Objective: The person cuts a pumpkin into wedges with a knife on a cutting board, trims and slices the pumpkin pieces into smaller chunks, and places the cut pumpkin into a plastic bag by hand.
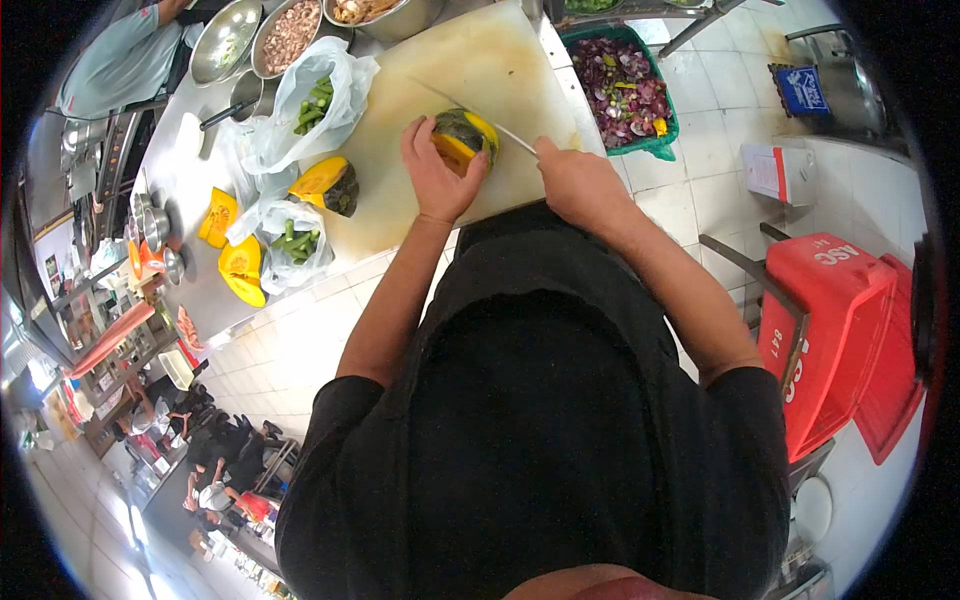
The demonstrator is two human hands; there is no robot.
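Observation:
On the white cutting board (490, 50), a piece of green-skinned pumpkin (460, 133) lies with yellow flesh showing. My left hand (438, 182) grips it, thumb on the near right and fingers at the left. A knife (517, 142) is in my closed right hand (588, 190), its blade running up and left along the pumpkin's far side. I cannot tell how deep the blade sits. Left of my hands rests another pumpkin piece (325, 187), and two cut pieces, one upper (217, 218) and one lower (241, 271), lie farther left.
Plastic bags, one upper (345, 80) and one lower (318, 258), hold cut green vegetables. Metal bowls (215, 62) of food line the far side. A green crate (672, 125) of purple scraps stands right of the table. Red bins (830, 330) are at my right; people are at lower left.

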